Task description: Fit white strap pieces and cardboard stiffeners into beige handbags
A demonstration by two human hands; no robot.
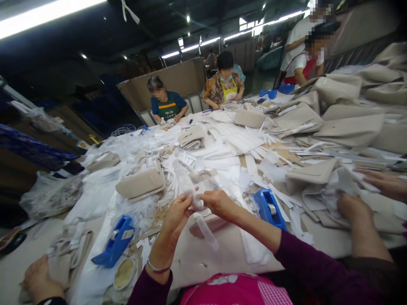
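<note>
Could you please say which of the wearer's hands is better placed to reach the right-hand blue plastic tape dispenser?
Probably the right hand: it is nearer that blue plastic tape dispenser, while the left hand is farther away. Both hands hold a translucent white strip.

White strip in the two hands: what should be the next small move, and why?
Perhaps pull the white strip gently tighter with the right hand while the left hand holds it: between the hands it curls into an open-looking loop, and one end hangs down.
</note>
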